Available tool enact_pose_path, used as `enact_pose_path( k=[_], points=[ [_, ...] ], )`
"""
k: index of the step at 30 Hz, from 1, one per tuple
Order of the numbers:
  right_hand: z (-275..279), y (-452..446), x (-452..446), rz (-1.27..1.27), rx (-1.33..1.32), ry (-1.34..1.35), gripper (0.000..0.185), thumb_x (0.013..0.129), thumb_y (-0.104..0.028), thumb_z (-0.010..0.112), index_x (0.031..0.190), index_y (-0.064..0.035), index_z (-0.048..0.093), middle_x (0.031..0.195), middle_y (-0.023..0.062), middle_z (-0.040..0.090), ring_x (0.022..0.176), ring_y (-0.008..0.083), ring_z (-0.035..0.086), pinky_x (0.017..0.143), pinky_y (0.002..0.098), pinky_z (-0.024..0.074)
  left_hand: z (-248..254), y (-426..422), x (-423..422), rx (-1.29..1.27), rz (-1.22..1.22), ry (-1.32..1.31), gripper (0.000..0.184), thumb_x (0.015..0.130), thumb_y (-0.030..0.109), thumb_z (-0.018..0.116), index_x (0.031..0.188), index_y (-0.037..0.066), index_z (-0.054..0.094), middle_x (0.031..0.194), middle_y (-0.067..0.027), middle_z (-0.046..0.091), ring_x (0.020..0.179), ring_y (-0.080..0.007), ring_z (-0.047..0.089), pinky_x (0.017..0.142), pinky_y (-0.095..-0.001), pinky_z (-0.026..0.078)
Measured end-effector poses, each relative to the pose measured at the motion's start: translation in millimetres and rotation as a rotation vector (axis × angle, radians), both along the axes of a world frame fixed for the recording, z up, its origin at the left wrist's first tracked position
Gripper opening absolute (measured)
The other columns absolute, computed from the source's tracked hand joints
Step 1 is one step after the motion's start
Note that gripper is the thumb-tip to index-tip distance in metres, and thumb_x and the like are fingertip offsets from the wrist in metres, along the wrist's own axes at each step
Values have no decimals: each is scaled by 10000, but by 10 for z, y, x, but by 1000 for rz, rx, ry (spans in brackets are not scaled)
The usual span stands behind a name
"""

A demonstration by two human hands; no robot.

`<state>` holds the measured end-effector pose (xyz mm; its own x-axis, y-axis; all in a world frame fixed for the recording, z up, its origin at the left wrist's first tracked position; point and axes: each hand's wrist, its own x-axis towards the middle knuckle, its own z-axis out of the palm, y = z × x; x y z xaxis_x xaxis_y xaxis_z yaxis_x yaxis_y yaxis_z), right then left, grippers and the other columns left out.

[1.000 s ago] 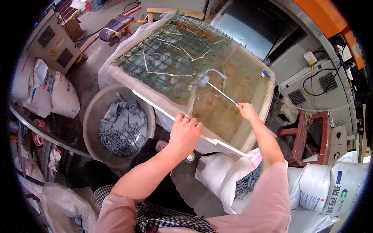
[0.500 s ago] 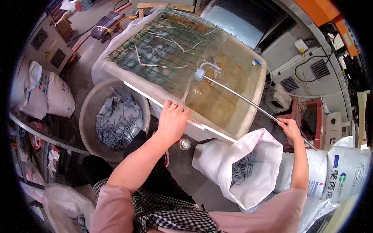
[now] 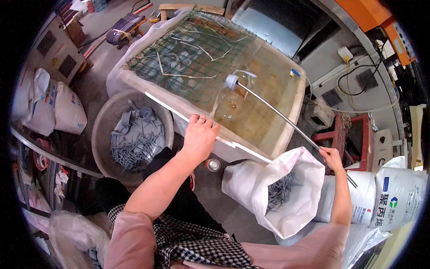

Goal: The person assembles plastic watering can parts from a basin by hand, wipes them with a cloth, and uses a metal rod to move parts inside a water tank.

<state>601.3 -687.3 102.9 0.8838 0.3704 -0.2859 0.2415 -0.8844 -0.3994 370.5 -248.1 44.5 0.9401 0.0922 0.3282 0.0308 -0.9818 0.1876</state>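
My left hand (image 3: 200, 136) is closed over the white near rim (image 3: 172, 110) of a large tub of cloudy water. My right hand (image 3: 331, 158) grips a long metal rod (image 3: 275, 110) near its outer end, above an open white sack (image 3: 304, 184). At its far end the rod carries a pale grey round piece (image 3: 231, 81), half in the brownish water, with a curved grey strip (image 3: 245, 73) beside it. A green wire mesh (image 3: 179, 58) with thin white strips covers the tub's left part. Grey pieces (image 3: 280, 193) lie inside the sack.
A round basin (image 3: 101, 139) with grey sticks and a curled strip stands left of my legs. A can (image 3: 213, 165) is on the floor. Filled sacks (image 3: 401, 193) lie at right, others (image 3: 69, 107) at left. A red frame (image 3: 340, 139) stands beyond the right hand.
My right hand has moved slightly down and toward me, swinging the rod's outer end down. The rod's far end has shifted slightly up. My left hand stays on the rim.
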Motion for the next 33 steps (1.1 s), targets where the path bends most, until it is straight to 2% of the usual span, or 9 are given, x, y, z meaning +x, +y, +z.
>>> enact_pose_path(
  k=[1,2,5,7,13,26,30,32,33],
  points=[
    [18,116,-7,2,-49,-2,301,852,-213,620,1068,-5,650,666,105,628,560,160,568,585,301,460,-6,-7,2,-9,-4,2,258,578,99,705,818,75,614,786,-68,582,897,-258,565,884,-392,377],
    [-40,145,42,3,-48,-3,301,852,-213,620,1068,-5,650,666,105,628,560,160,568,585,301,460,-7,-17,4,-8,-3,2,258,578,99,705,818,75,614,786,-68,582,897,-258,565,884,-392,377],
    [-194,364,93,23,-90,-37,304,846,-232,615,1045,-5,645,953,226,642,903,342,640,793,362,482,10,-31,5,13,-9,-2,244,579,95,698,807,74,614,779,-67,580,886,-253,566,885,-392,376],
    [-332,480,160,67,-81,-53,309,845,-236,617,1047,-3,644,955,223,645,917,331,642,798,354,485,47,-31,-2,0,-29,28,145,686,79,576,818,54,632,772,-96,596,864,-254,573,863,-391,381],
    [-826,972,469,101,-67,14,288,850,-235,617,1044,-24,647,940,224,644,880,321,648,777,351,478,31,-8,-9,3,-18,4,184,626,69,635,809,79,621,767,-66,571,859,-247,561,883,-390,371],
    [-1833,2448,1080,319,48,57,299,867,-292,602,1062,-72,656,922,196,660,866,306,646,767,377,483,124,18,33,32,-39,122,126,668,118,593,790,86,596,776,-69,552,873,-244,546,878,-379,359],
    [-1979,2818,972,306,46,72,275,868,-286,599,1058,-96,659,913,191,657,852,314,646,753,383,485,110,29,50,14,-27,101,131,671,118,581,798,87,597,766,-63,545,858,-234,539,881,-370,361],
    [-2016,2819,987,375,112,-16,294,871,-280,594,1043,-48,650,741,141,631,678,227,592,654,352,457,105,34,46,2,-23,65,128,675,110,574,798,86,600,764,-63,544,856,-232,539,886,-373,362],
    [-1911,2745,999,356,72,-4,294,866,-283,600,1053,-62,653,820,160,657,751,260,629,700,360,475,112,41,37,5,-23,66,128,675,110,574,798,86,600,764,-63,544,856,-232,539,886,-373,362]
  ],
)
